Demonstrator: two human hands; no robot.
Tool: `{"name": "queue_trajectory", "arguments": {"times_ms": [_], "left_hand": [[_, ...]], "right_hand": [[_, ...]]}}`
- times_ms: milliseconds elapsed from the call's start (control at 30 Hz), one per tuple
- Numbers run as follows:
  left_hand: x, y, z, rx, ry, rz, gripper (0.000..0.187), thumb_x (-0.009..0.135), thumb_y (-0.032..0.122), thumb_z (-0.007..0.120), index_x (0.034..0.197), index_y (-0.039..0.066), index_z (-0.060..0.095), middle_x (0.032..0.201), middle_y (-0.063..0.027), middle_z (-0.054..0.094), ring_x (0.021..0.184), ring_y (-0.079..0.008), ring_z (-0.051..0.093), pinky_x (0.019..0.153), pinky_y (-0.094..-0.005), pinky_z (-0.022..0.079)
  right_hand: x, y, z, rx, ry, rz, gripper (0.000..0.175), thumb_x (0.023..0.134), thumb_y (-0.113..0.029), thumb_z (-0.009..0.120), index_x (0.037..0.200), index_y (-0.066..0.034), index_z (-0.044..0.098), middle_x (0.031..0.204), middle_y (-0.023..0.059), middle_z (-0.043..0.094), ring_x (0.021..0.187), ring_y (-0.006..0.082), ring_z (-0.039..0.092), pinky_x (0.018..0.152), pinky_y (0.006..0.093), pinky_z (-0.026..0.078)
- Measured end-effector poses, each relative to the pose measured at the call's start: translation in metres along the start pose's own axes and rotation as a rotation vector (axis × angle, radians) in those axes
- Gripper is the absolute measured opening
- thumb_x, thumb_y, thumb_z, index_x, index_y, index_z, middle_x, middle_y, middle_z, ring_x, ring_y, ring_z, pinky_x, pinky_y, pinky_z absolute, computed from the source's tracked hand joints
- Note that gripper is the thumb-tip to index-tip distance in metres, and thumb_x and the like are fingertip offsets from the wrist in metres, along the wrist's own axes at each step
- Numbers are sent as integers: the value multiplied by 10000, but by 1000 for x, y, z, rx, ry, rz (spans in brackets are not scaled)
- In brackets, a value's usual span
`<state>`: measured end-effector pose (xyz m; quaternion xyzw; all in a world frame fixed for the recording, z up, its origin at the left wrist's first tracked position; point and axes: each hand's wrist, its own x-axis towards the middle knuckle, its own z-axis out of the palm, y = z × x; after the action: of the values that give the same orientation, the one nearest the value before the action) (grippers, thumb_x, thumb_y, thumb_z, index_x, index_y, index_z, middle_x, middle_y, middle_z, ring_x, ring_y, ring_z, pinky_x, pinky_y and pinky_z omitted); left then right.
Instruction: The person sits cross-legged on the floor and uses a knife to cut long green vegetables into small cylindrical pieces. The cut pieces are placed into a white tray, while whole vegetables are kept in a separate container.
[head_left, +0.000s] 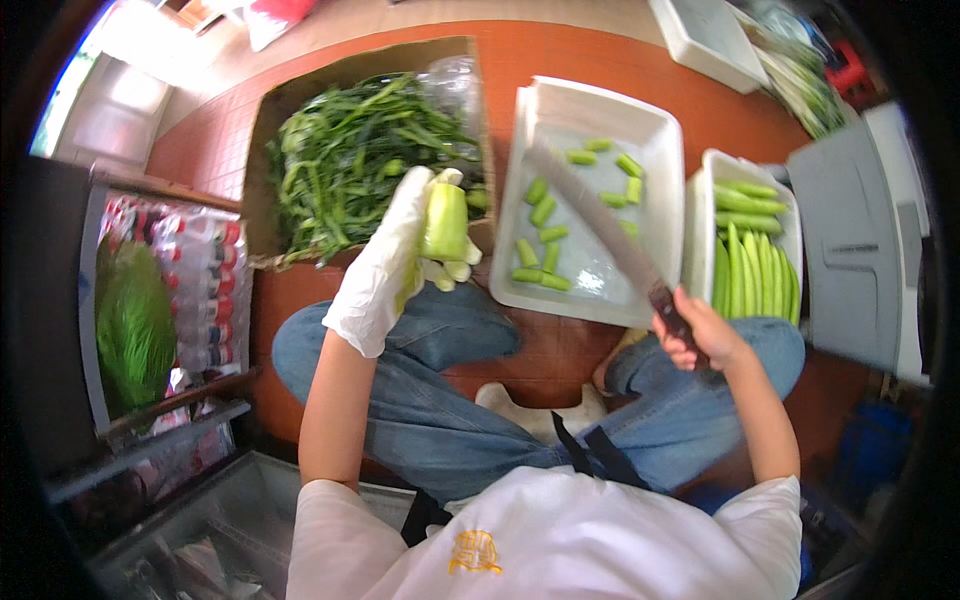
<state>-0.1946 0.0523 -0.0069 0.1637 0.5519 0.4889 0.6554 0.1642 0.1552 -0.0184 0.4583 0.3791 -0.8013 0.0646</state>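
Observation:
My left hand (397, 262), in a white glove, holds a short, thick piece of pale green gourd (445, 223) upright near the right edge of a cardboard box (253, 165) of green peelings (352, 150). My bare right hand (697, 334) grips the dark handle of a long-bladed knife (600, 217). Its blade slants up and left over a white plastic tub (671, 202). Several short cut green pieces (542, 211) lie scattered in the tub. To the right, a smaller white tub (697, 232) holds several long, slender green gourds (754, 274).
Shrink-wrapped bottles (202, 285) and a green bag (135, 330) sit at the left. A grey bin (844, 247) stands at the right. Farther back are an empty-looking white tub (709, 41) and leafy vegetables (802, 82). A low white stool (540, 412) is beneath me.

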Motion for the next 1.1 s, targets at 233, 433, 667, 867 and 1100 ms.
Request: {"name": "queue_trajectory", "arguments": {"times_ms": [233, 433, 667, 867, 1100], "left_hand": [[118, -123, 85, 162, -201, -196, 688, 852, 289, 641, 1403, 136, 260, 1053, -68, 560, 934, -195, 579, 732, -364, 471], [234, -207, 95, 795, 201, -216, 660, 852, 251, 620, 1395, 46, 305, 1177, -151, 570, 1092, -280, 548, 945, -371, 430], [285, -159, 254, 855, 13, 871, 252, 886, 85, 526, 1121, 4, 569, 1113, -177, 598, 1029, -291, 579, 918, -350, 437], [343, -160, 410, 1373, -186, 1100, 268, 848, 180, 564, 1066, 29, 591, 1033, -195, 598, 963, -349, 579, 854, -408, 467], [409, -181, 455, 1783, -156, 547, 473, 832, 480, 575, 998, 38, 599, 933, -181, 645, 862, -322, 642, 774, -415, 509]], "right_hand": [[-66, 28, -49, 560, 291, -761, 578, 953, -583, 215, 788, -76, 439, 504, -16, 344, 324, 75, 293, 299, 223, 277], [-98, 57, -63, 904, 295, -1191, 608, 915, -650, 211, 730, -93, 369, 458, 4, 304, 277, 108, 222, 243, 268, 227], [-113, 67, -57, 1246, 103, -1282, 701, 846, -741, 256, 750, -63, 404, 456, 34, 337, 311, 134, 255, 289, 300, 258], [-123, 73, -60, 1409, 95, -1336, 751, 849, -745, 192, 785, -34, 423, 490, 64, 408, 331, 148, 303, 309, 289, 284], [-130, 80, -68, 1610, -17, -1348, 803, 797, -803, 223, 837, -35, 455, 538, 62, 425, 404, 137, 342, 371, 271, 298]]}}
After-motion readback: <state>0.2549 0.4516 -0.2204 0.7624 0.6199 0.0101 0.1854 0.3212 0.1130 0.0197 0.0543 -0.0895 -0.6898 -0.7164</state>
